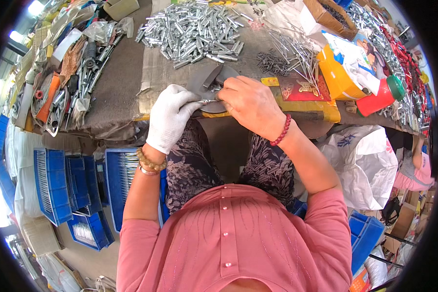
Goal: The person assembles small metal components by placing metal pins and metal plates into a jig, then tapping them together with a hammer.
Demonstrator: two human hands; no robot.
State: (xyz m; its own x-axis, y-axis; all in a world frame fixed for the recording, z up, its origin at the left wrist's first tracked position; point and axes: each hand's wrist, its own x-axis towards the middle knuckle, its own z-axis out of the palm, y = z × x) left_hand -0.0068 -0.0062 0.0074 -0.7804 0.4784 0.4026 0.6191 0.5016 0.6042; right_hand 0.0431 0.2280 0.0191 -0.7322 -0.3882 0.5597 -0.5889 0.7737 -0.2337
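Observation:
My left hand [172, 116], in a white knit glove, pinches a small silver metal rod [209, 101] between thumb and fingertips. The rod points right, toward my right hand [254, 104], which is bare and closed around its other end; those fingers hide that end. Both hands are over the near edge of the worktable, in front of a grey round metal block [197, 83] with a raised dark piece on it. Beyond the block lies a large heap of short silver metal tubes [192, 31].
Small dark pins [271, 63] and long thin metal rods [297, 54] lie right of the block. Past them are a red envelope [293, 91], a yellow box [339, 73] and a red bottle [377, 99] with a green cap. Tools [82, 68] crowd the left; blue bins [51, 185] stand below.

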